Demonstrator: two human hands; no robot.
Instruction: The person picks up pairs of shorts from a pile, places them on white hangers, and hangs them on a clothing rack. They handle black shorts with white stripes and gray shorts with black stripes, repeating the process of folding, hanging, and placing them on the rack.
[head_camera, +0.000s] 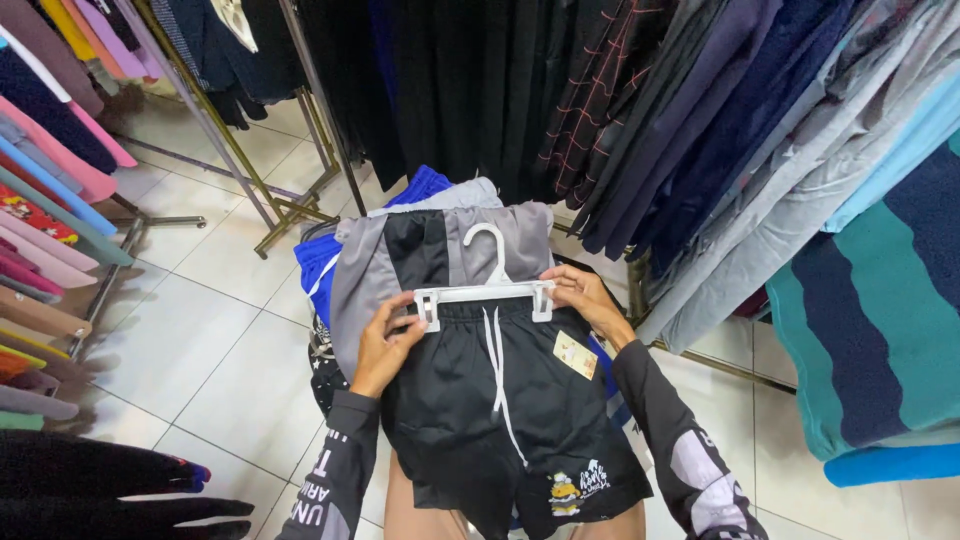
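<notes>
Holding: a pair of black shorts (500, 400) clipped to a white plastic hanger (487, 290), lying over the person's lap, waistband away from the body.
Left hand: the left hand (388, 340) is closed on the hanger's left clip, thumb on top and fingers curled around the waistband edge.
Right hand: the right hand (585, 297) grips the hanger's right clip, fingers pinched over it.
Shorts: black, with a white drawstring (497, 365) hanging down the middle, a small cartoon print (566, 493) near the lower hem and a yellowish paper tag (575, 354) on the right side just below the waistband.
Hanger: bar lies level across the waistband, hook pointing away from the person.
Underneath: grey-and-black shorts (400, 255) lie beneath, showing past the hanger at the far side, and blue shorts (318, 262) lie under those to the left.
Sleeves: both forearms wear dark long sleeves (335, 470) with pale markings.
Surroundings: dark trousers (480, 90) hang on a rail straight ahead; grey and navy garments (780, 150) hang to the right; a teal and navy striped cloth (880, 330) hangs at far right; folded pink and blue garments (50, 200) stack at left.
Floor: white tiled floor (200, 330), with metal rack legs (290, 205) standing on it.
</notes>
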